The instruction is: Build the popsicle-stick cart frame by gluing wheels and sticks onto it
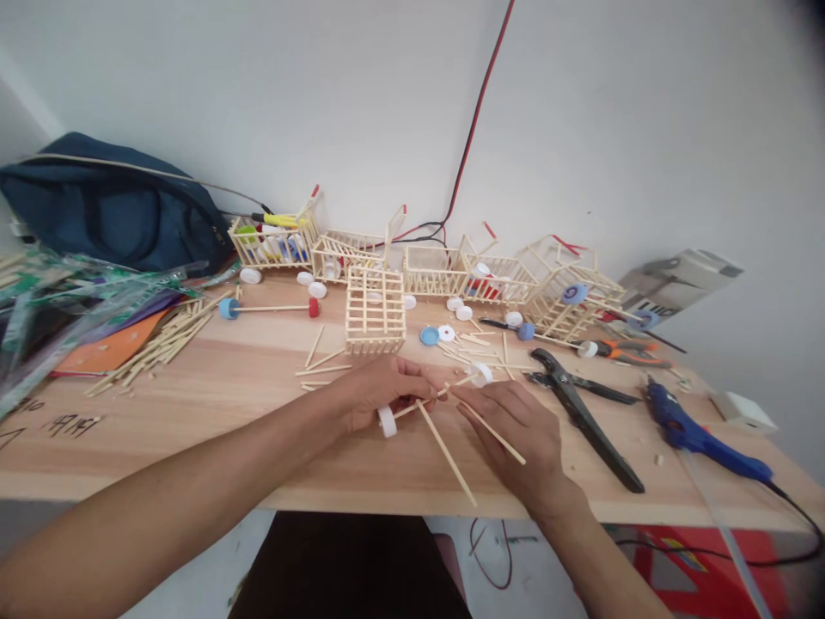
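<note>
My left hand (385, 391): curled shut around the middle of the axle stick (430, 399), knuckles up, resting on the wooden table (258, 378).
Axle stick: lies slanting between my two hands. Its near white cap (387, 421) is just under my left fingers, and its far white cap (482, 372) is just past my right fingertips.
My right hand (519, 430): palm down with the fingers stretched toward the axle stick. A loose stick (493, 434) crosses it. I cannot tell whether I am pinching that stick or it only rests there.
Second loose stick (448, 454): on the table between my hands, pointing toward the near edge.
Just right of my right hand: black cutters (583, 417), then the blue glue gun (696, 434).
Beyond my left hand: a stick cage (375, 311), well apart.
Hard to make out: my left fingertips and the part of the axle stick under them are hidden, and the contact at my right fingertips is too small to read.
</note>
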Available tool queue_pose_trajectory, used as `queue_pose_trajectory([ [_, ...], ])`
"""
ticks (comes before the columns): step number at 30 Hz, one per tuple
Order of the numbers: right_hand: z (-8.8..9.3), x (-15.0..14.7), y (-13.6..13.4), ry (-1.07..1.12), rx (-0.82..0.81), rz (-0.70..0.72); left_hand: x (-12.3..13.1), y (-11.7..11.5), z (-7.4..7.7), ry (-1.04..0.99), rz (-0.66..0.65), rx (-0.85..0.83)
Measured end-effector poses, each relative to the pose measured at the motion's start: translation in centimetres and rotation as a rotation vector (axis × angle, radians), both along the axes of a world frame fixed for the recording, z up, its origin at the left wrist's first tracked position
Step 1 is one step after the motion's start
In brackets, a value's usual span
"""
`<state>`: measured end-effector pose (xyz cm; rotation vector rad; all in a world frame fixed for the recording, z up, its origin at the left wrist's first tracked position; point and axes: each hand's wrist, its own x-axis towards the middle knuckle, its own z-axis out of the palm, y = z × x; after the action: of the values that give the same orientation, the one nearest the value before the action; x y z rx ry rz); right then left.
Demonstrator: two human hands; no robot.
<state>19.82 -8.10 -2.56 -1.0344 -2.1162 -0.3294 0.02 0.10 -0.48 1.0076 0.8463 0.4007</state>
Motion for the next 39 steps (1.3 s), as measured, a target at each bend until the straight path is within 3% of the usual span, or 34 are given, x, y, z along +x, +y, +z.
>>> queue_pose_trajectory([
  [39,0.60,-0.44,-0.10,0.032,-0.011,0.003,-0.15,0.10,-0.14,0.027,-0.015,0.039],
])
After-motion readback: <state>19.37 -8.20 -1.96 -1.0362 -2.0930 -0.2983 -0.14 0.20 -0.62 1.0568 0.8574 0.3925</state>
